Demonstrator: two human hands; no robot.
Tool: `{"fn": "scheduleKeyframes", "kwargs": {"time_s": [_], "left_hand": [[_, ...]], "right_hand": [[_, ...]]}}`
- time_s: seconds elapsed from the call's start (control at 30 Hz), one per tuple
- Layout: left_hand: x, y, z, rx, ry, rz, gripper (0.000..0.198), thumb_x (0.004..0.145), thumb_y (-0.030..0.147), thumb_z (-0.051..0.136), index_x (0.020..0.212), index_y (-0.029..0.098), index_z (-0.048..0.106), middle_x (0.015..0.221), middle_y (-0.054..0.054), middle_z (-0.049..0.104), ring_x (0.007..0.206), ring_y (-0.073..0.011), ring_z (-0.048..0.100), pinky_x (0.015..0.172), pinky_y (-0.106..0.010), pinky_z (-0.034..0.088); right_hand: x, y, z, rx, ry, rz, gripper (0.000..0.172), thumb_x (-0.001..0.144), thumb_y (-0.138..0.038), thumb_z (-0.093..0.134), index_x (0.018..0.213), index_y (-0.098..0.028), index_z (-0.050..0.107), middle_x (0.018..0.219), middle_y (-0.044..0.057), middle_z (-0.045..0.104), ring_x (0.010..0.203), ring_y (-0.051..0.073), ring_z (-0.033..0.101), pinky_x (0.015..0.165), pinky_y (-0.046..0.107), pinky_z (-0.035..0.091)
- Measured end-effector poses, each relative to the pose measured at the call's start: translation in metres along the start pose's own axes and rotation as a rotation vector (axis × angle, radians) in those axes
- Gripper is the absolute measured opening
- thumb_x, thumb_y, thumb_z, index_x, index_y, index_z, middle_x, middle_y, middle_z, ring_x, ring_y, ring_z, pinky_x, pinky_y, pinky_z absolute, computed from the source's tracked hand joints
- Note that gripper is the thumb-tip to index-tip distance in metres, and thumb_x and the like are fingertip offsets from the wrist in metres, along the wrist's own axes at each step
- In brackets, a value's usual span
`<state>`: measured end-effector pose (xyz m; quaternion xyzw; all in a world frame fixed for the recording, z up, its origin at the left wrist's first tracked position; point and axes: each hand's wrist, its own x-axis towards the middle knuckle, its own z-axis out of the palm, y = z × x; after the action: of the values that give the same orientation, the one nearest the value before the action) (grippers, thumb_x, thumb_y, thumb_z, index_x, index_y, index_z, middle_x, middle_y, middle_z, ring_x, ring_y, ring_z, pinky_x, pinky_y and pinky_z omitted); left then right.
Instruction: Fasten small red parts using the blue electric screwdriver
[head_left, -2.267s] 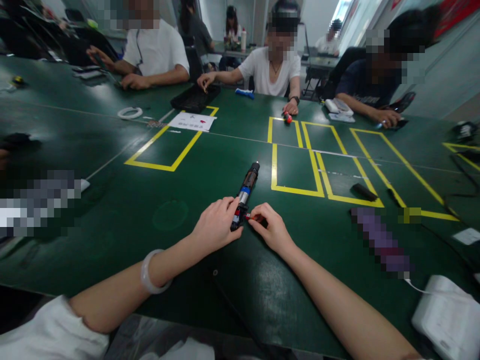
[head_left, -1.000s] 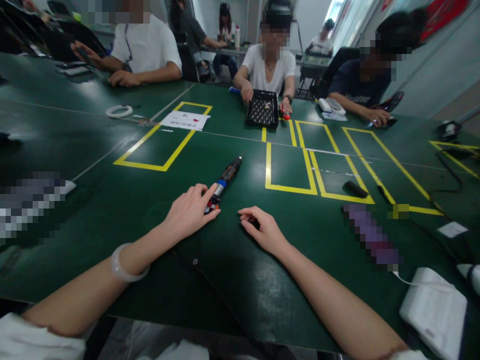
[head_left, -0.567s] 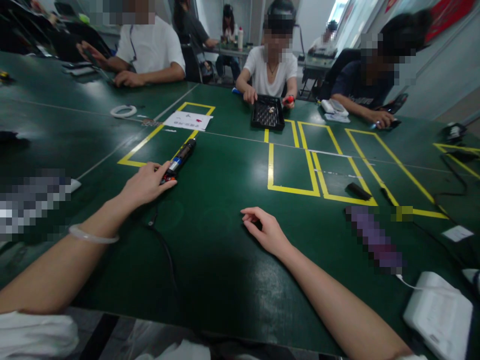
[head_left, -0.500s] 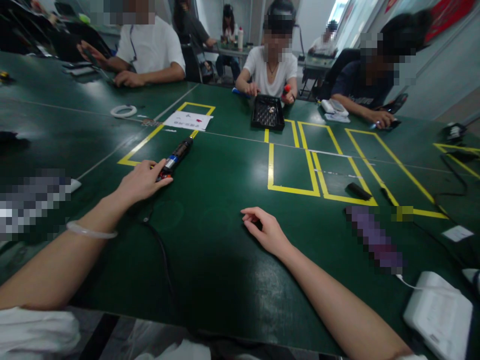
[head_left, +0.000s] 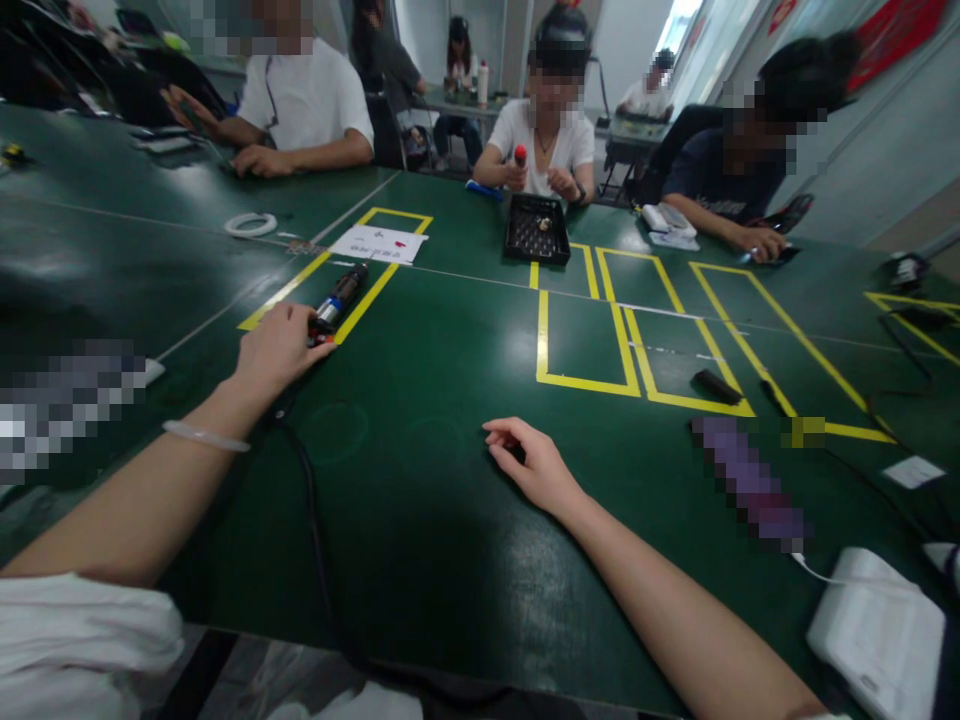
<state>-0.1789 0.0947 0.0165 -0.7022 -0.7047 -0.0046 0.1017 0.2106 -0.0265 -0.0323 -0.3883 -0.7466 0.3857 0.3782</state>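
Since the earlier frames your left hand [head_left: 276, 350] has taken the electric screwdriver [head_left: 339, 297] away from the middle of the table [head_left: 450, 560] and out to the left. Now the tool lies close along the yellow tape line [head_left: 375, 290] of the left marked box, with its tip pointing away from you toward the white sheet of paper [head_left: 377, 243]. Your left grip is closed only on the rear end of the tool (the red part is just at your fingertips). The body therefore rests flat on the table, and I judge that the hand steers it more than it carries it. The black cable [head_left: 309, 520] runs from under this wrist back toward the near table edge. It looks slack, which is probably why the tool can reach so far out. Your right hand [head_left: 534, 467] has stayed in its place, palm down and well apart from the tool. Its grip is narrow, with the fingers curled under, and I cannot tell if something small is inside. The black tray [head_left: 536, 228] stands far off, in front of a co-worker.
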Motion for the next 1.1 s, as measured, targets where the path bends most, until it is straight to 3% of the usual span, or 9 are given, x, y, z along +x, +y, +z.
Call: {"fn": "scheduleKeyframes", "kwargs": {"time_s": [0.17,0.3,0.4,0.47,0.53,0.67,0.83,1.0,1.1], "left_hand": [[-0.009,0.013,-0.004,0.05,-0.008,-0.085,0.05,0.097,0.047,0.034,0.116,0.005,0.053,0.114,-0.018,0.057,0.092,-0.0252,0.054,0.076,-0.037,0.047],[-0.006,0.021,-0.012,0.033,0.004,-0.128,0.045,0.098,0.041,0.033,0.11,0.004,0.055,0.109,-0.018,0.061,0.087,-0.0238,0.054,0.074,-0.036,0.047],[-0.008,0.037,-0.021,-0.067,0.103,-0.123,0.043,0.098,0.04,0.034,0.114,0.007,0.056,0.11,-0.017,0.062,0.09,-0.0242,0.056,0.078,-0.038,0.047],[-0.012,0.056,-0.027,-0.259,0.123,-0.048,0.04,0.097,0.04,0.037,0.115,0.011,0.057,0.104,-0.013,0.066,0.089,-0.0227,0.059,0.082,-0.037,0.047],[-0.02,0.081,-0.032,-0.543,0.041,0.099,0.037,0.097,0.041,0.039,0.113,0.014,0.059,0.094,-0.008,0.068,0.086,-0.0196,0.062,0.084,-0.033,0.047],[-0.045,0.137,-0.037,-1.042,-0.292,0.378,0.04,0.095,0.043,0.04,0.115,0.014,0.058,0.088,-0.005,0.065,0.077,-0.0148,0.062,0.075,-0.028,0.049],[-0.075,0.18,-0.036,-1.297,-0.61,0.51,0.048,0.094,0.043,0.045,0.135,0.016,0.045,0.077,0.0,0.059,0.068,-0.0117,0.058,0.065,-0.023,0.046],[-0.084,0.189,-0.032,-1.333,-0.685,0.545,0.051,0.093,0.042,0.05,0.137,0.018,0.042,0.07,0.003,0.057,0.063,-0.0109,0.057,0.062,-0.022,0.044],[-0.084,0.189,-0.03,-1.377,-0.671,0.479,0.042,0.092,0.044,0.052,0.123,0.015,0.049,0.069,0.002,0.058,0.064,-0.0118,0.058,0.063,-0.024,0.045]], "right_hand": [[0.001,0.002,0.001,-0.009,-0.002,0.002,0.026,0.09,-0.015,0.055,0.115,-0.021,0.06,0.097,0.005,0.065,0.087,0.015,0.063,0.083,0.031,0.051],[0.001,0.002,0.001,-0.008,-0.003,0.006,0.026,0.09,-0.015,0.054,0.114,-0.021,0.06,0.097,0.005,0.065,0.086,0.016,0.063,0.083,0.032,0.051],[0.001,0.0,0.001,-0.003,-0.003,0.009,0.025,0.09,-0.016,0.055,0.114,-0.02,0.061,0.097,0.005,0.065,0.086,0.016,0.062,0.083,0.032,0.05],[0.001,0.001,0.0,0.018,-0.003,0.014,0.024,0.09,-0.017,0.055,0.113,-0.021,0.061,0.097,0.005,0.066,0.086,0.016,0.063,0.082,0.032,0.05],[0.001,0.003,0.0,0.065,0.004,0.039,0.022,0.091,-0.02,0.056,0.111,-0.021,0.062,0.095,0.005,0.066,0.086,0.016,0.063,0.082,0.032,0.05],[0.002,0.008,0.0,0.287,0.03,0.133,0.019,0.092,-0.03,0.058,0.107,-0.02,0.063,0.086,0.003,0.067,0.08,0.016,0.064,0.079,0.032,0.05],[0.004,0.004,0.0,0.595,0.009,0.196,0.03,0.088,-0.04,0.065,0.109,-0.021,0.059,0.081,0.001,0.067,0.076,0.015,0.065,0.076,0.031,0.052],[0.005,-0.004,0.001,0.674,-0.047,0.217,0.027,0.082,-0.04,0.072,0.097,-0.021,0.06,0.085,0.002,0.069,0.076,0.014,0.065,0.074,0.03,0.053],[0.004,-0.002,0.003,0.661,-0.022,0.212,0.028,0.081,-0.04,0.074,0.095,-0.021,0.057,0.084,0.001,0.067,0.073,0.013,0.063,0.069,0.029,0.052]]}}
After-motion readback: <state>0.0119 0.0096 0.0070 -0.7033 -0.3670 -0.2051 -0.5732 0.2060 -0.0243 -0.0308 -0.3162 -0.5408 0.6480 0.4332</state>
